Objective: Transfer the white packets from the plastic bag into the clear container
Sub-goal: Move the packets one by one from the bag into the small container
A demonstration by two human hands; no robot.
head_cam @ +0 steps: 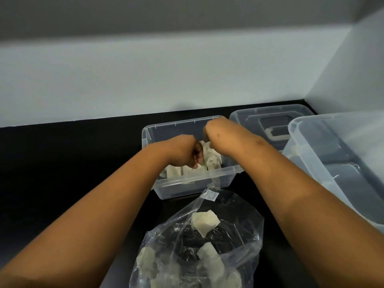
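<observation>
Left hand (185, 151) over the small clear plastic container (188, 185), fingers curled, pinching a white packet (209, 157). Right hand (214, 132) bent down into the container; grip can't tell. More white packets lie in the container, others in the crumpled clear plastic bag (245, 229) just in front, on the black tabletop (62, 163).

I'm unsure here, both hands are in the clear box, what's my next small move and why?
Probably let go and reach back: both hands sit over packets in the clear container, while the plastic bag nearest you holds more.
</observation>
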